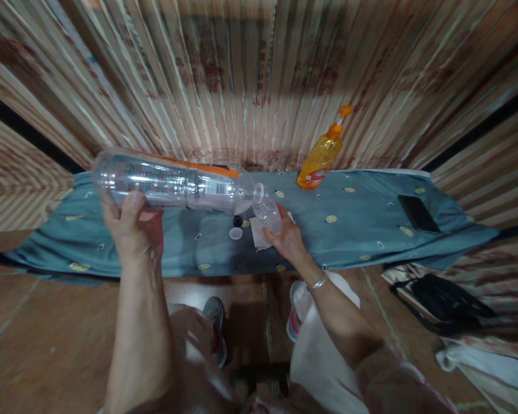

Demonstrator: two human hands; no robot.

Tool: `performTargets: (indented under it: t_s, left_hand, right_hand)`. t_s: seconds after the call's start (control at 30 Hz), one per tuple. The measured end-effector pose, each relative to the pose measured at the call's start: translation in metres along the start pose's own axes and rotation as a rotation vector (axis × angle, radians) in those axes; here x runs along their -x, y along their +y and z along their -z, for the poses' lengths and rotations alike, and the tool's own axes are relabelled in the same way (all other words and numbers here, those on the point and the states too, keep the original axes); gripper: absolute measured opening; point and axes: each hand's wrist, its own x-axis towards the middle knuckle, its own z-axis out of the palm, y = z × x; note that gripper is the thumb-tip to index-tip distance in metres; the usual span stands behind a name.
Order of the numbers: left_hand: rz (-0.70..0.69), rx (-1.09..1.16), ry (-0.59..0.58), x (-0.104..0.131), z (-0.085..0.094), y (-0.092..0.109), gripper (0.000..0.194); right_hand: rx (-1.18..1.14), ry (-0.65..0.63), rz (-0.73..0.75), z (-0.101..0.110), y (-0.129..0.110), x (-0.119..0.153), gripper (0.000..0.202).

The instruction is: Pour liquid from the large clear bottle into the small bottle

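Observation:
My left hand (133, 227) is closed around the base end of a large clear plastic bottle (176, 183), which lies nearly level in the air above the table. An orange band runs along its label, and its neck points right. My right hand (287, 233) grips a small clear bottle (267, 213), tilted so that its mouth meets the large bottle's mouth. Whether liquid passes between them I cannot tell. Below the joined necks, a black cap (237, 221) and a white round lid (236, 233) sit on the cloth. A white tissue (259, 234) lies partly under the small bottle.
An orange pump bottle (320, 158) stands at the back of the teal tablecloth (354, 230). A dark phone (418, 214) lies at the right. Pleated curtains (242, 86) hang behind the table. On the floor at the right is a black bag (446, 299).

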Motion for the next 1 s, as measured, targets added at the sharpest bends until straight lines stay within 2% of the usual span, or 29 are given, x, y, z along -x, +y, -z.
performTargets:
  t_s: [0.13,0.3,0.43,0.57,0.7,0.83,1.0]
  left_hand:
    - [0.005,0.016,0.029,0.001,-0.003,0.002,0.079]
    - [-0.002,0.003,0.021,0.002,0.001,-0.003,0.06]
    - [0.018,0.004,0.053,0.002,0.004,-0.006,0.052]
    - [0.04,0.038,0.09,0.004,0.001,-0.002,0.049]
    - [0.175,0.117,0.197,0.012,0.0,-0.005,0.048]
    - [0.375,0.18,0.342,0.021,0.008,-0.025,0.041]
    - [0.518,0.25,0.311,0.029,0.008,-0.04,0.025]
  right_hand:
    - [0.008,0.002,-0.005,0.0,0.0,0.0,0.075]
    - [0.021,0.001,-0.002,0.0,-0.002,0.0,0.074]
    - [0.027,-0.023,0.063,-0.003,-0.003,0.002,0.075]
    - [0.024,-0.05,0.092,-0.004,-0.004,0.002,0.075]
    - [0.023,-0.049,0.058,-0.002,-0.003,0.002,0.075]
    - [-0.003,-0.021,0.015,-0.002,-0.003,0.002,0.073]
    - [-0.032,0.022,-0.06,-0.001,-0.003,0.001,0.073]
